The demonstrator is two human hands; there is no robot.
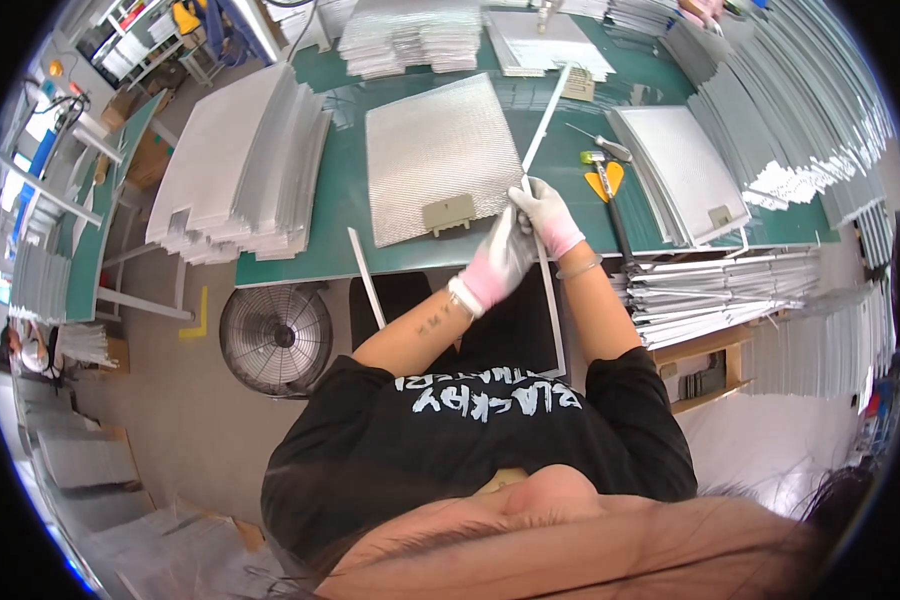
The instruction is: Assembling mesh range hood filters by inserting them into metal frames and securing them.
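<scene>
A thin white frame strip [547,120] slants up from my hands over the table, and a further length runs down from them past the table's front edge. My right hand [548,215], in a white and pink glove, is closed on the strip near its bend. Just left and below, my left hand [500,262], gloved alike, has its fingers closed around the strip too; its fingertips are partly hidden. Beside them a silver mesh panel [440,140] lies on the green table [345,180], its right edge close to my fingers. A beige-grey clip plate [450,213] sits on its near edge.
A tall stack of panels [235,165] stands left; another stack [678,165] stands right. Between hands and right stack lie a hammer [615,215], a screwdriver [610,147] and an orange-yellow tool [600,182]. White frames [720,300] are piled below right. A floor fan [276,338] stands below left.
</scene>
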